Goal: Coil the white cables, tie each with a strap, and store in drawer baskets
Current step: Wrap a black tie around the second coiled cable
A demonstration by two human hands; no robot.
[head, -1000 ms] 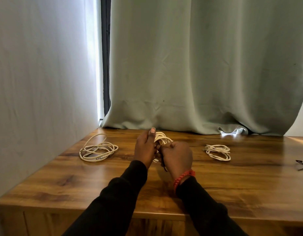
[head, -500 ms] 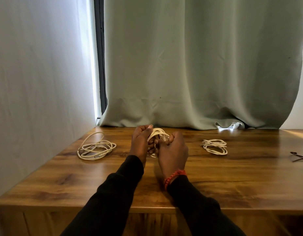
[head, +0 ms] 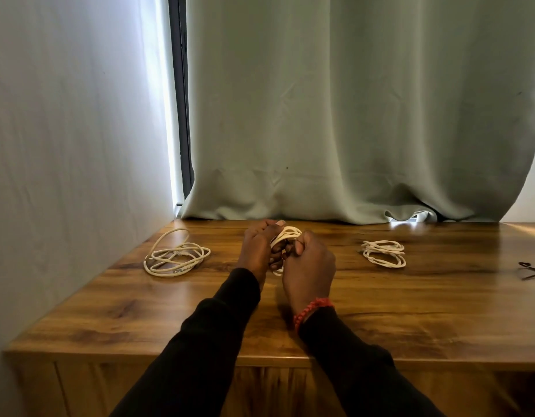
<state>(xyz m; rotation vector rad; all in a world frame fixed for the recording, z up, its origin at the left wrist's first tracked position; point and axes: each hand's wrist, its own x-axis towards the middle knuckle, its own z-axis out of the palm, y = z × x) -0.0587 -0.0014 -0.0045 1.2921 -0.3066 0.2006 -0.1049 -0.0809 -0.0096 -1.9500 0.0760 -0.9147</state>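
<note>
Wooden desk [head: 380,311], glossy top, stood before a pale green curtain [head: 350,115] and a white wall [head: 64,145]. No container showed. Item one: a coiled white cable [head: 285,236], held above the desk's middle, gripped by both hands; left hand [head: 257,248] curled round its left side, right hand [head: 309,266] closed on its right side, a red bracelet [head: 309,310] at the wrist. Item two: a loose cable [head: 176,255] lay on the desk's left. Item three: a compact coil [head: 384,253] lay right. Item four: dark straps [head: 530,270] lay at the far right edge.
</note>
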